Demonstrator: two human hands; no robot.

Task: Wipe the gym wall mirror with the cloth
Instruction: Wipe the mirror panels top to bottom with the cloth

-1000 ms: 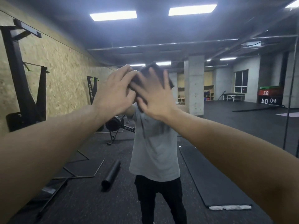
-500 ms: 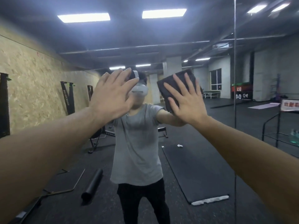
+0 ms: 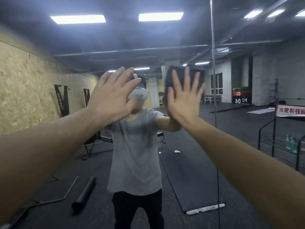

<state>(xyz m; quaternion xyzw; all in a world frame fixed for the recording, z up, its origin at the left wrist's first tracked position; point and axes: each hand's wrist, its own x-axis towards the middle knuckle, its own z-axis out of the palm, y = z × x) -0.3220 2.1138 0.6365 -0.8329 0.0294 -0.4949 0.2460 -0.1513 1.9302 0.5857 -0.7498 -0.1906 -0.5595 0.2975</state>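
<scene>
A person stands close to the gym wall mirror [image 3: 247, 47], both arms raised to head height. The right hand [image 3: 183, 100] lies flat with fingers spread, pressing the dark folded cloth [image 3: 179, 73] against the glass; an open palm likely spreads pressure across the whole pad instead of bunching it. The left hand [image 3: 112, 96] is also open, fingers straight and slightly apart, at the glass just left of the cloth. Whether it touches the mirror to steady the body or only hovers cannot be told.

The mirror reflects the person's grey T-shirt and white headset, a chipboard wall on the left, a black floor mat [image 3: 189, 182] with a white edge, a rolled mat [image 3: 84, 194] lying on the floor at lower left, and a metal rack [image 3: 277, 146] with bottles on the right. A vertical seam [image 3: 213, 71] between mirror panels runs just right of the cloth. Nothing stands between hands and glass; the seam may snag the cloth's edge on a sweep to the right.
</scene>
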